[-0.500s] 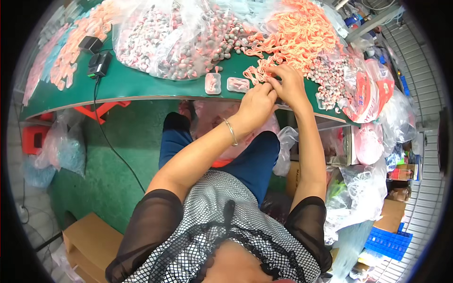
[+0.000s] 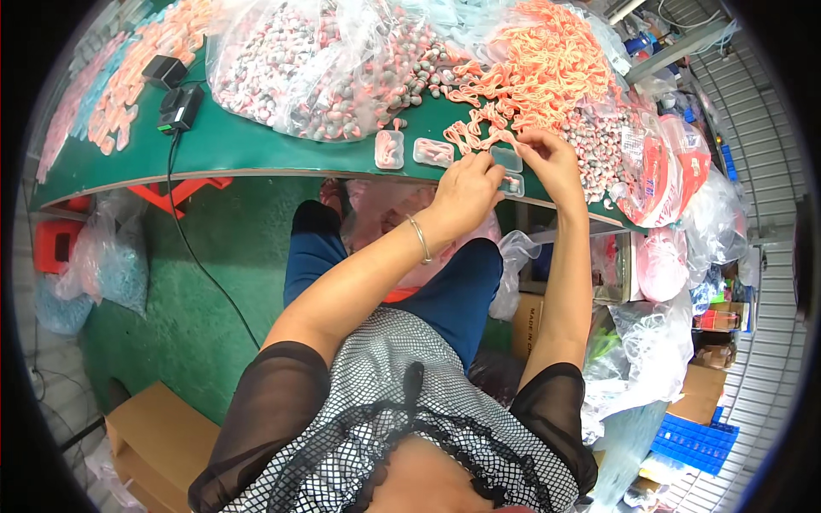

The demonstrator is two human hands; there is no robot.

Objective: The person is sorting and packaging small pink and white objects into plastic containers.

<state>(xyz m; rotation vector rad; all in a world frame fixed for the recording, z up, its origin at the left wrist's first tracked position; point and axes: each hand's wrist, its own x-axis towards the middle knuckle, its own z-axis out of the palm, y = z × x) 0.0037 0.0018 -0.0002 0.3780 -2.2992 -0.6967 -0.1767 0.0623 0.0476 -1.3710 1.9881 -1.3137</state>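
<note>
Left hand (image 2: 466,192) and right hand (image 2: 552,162) pinch a small clear case (image 2: 511,183) on the green surface (image 2: 256,145); light, slick, likely brittle; grip by edges.

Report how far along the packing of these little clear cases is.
Done, by the look of it: two small clear cases lie on the green table, pink pieces inside. In hand: the left hand and right hand work at another clear case at the table edge. Left: a large pile of orange-pink cords and a bag of small grey-pink parts.
</note>
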